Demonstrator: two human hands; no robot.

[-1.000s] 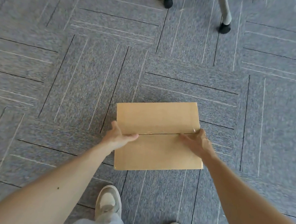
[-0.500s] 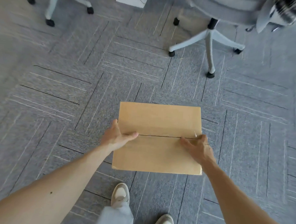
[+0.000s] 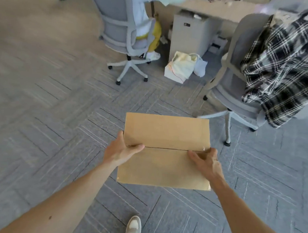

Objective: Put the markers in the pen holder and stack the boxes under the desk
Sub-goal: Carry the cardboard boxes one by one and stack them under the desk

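Note:
A closed brown cardboard box (image 3: 166,135) is carried at waist height over the grey carpet, its two top flaps meeting in a seam across the middle. My left hand (image 3: 119,151) grips its left side, thumb lying on top along the seam. My right hand (image 3: 205,160) grips the right side, thumb and fingers spread over the top edge. Ahead at the top of the view stands the desk (image 3: 215,9). No markers or pen holder can be seen.
A grey office chair (image 3: 122,28) stands ahead on the left; another chair (image 3: 239,96) draped with a plaid shirt (image 3: 282,66) is close on the right. A drawer cabinet (image 3: 189,33) sits under the desk, with a white bag (image 3: 181,67) on the floor before it.
The view has lifted from the floor toward the desk area as I walk forward; chairs, cabinet and bag have come into sight. Both hands keep the same hold on the box.

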